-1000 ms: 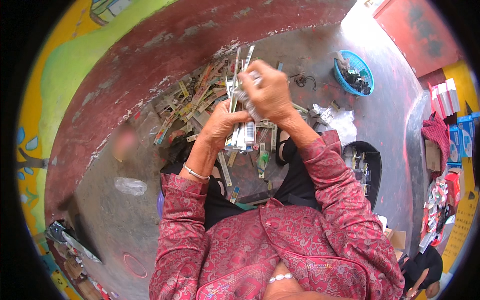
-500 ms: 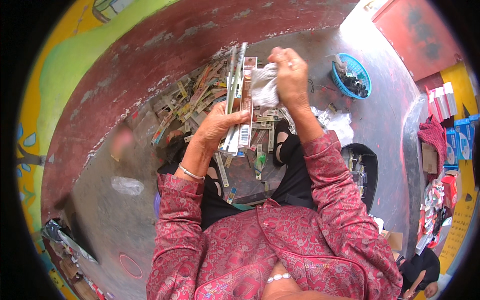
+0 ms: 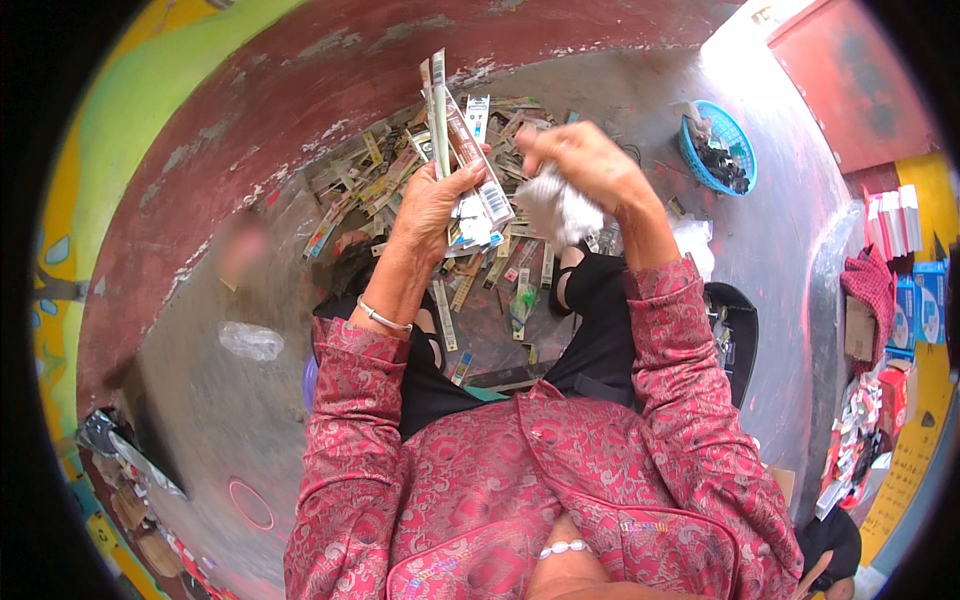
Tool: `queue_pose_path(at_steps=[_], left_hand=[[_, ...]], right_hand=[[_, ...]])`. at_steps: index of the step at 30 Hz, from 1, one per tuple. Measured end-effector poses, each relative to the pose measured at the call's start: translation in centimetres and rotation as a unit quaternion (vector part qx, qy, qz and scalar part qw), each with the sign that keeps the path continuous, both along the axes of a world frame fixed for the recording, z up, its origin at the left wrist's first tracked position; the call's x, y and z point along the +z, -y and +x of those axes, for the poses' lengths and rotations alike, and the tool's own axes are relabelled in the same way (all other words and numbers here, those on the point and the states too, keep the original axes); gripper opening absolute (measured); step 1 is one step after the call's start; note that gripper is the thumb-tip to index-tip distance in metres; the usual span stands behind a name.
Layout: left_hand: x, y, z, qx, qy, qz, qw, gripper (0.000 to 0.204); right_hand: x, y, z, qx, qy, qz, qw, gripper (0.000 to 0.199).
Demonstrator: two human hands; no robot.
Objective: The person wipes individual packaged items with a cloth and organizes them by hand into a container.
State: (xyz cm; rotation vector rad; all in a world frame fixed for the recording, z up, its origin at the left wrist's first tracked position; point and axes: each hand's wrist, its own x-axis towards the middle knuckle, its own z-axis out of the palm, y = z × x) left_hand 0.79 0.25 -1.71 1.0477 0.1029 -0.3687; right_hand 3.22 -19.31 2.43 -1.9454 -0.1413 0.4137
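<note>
A grey floor [image 3: 250, 420] is being littered with long cards [image 3: 380, 170]. Above these, a card bundle [image 3: 462, 150] is being gripped by the left hand [image 3: 432, 205], while crumpled plastic [image 3: 560, 208] is being pinched by the right hand [image 3: 580, 160].

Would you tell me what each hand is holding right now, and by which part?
The left hand grips a bundle of long narrow packets by its lower end. The right hand clutches a crumpled clear wrapper by its top.
</note>
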Motion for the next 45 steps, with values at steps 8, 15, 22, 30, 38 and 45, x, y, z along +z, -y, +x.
queue_pose_path(at_steps=[8,15,22,30,38,45], left_hand=[[-0.6,-0.1,0.3,0.038,0.008,-0.016,0.999,0.027],[-2.9,-0.1,1.1,0.149,0.052,0.016,0.987,0.018],[-0.4,0.8,-0.1,0.146,0.069,-0.074,0.984,0.017],[1.0,0.8,-0.5,0.074,0.063,-0.146,0.985,0.014],[0.3,0.4,-0.6,0.025,0.103,-0.025,0.994,0.015],[-0.4,1.3,-0.6,-0.047,0.113,0.104,0.987,0.019]], right_hand=[[0.6,-1.8,-1.2,0.080,-0.138,0.205,0.966,0.022],[-0.9,-4.4,-2.0,0.034,-0.093,0.226,0.969,0.022],[-1.7,-3.8,-1.6,0.092,-0.032,0.055,0.994,0.029],[-0.2,-3.0,-1.7,0.106,-0.034,0.070,0.991,0.025],[2.0,-2.5,-1.6,0.174,-0.001,-0.099,0.980,0.030],[2.5,-2.3,-0.1,-0.029,0.130,0.040,0.990,0.041]])
